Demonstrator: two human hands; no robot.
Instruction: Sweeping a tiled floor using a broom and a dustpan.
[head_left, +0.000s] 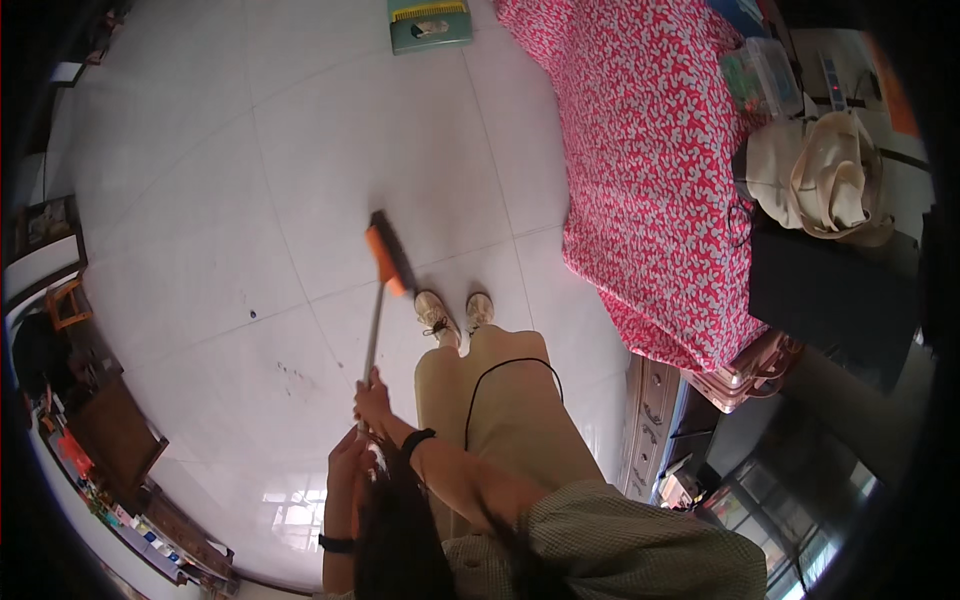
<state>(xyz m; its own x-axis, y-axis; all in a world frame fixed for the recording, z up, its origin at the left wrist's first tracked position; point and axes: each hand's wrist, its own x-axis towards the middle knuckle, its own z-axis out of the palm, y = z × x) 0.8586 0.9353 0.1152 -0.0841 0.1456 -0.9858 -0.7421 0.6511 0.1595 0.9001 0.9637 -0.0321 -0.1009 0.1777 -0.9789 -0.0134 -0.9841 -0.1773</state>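
Note:
Both my hands hold the pole of a broom, whose orange head with dark bristles (391, 253) rests at the floor just left of my shoes (437, 313). My right hand (373, 401) grips the pole lower down, closer to the broom head. Nearer my body, my left hand (347, 457) is around the upper handle, partly hidden by hanging dark hair. Small dark bits (289, 371) lie on the tiles left of the pole, and a small dark round object (253, 314) lies farther out. A green dustpan with a yellow comb edge (430, 30) lies at the top.
At the right, a table or similar piece has a red-and-white patterned cloth (645, 150), with a beige bag (825, 180) and a clear plastic box (772, 75) beyond. A drawer cabinet (649, 427) stands lower right. Wooden furniture (116, 435) lines the left side. A black cord crosses my legs.

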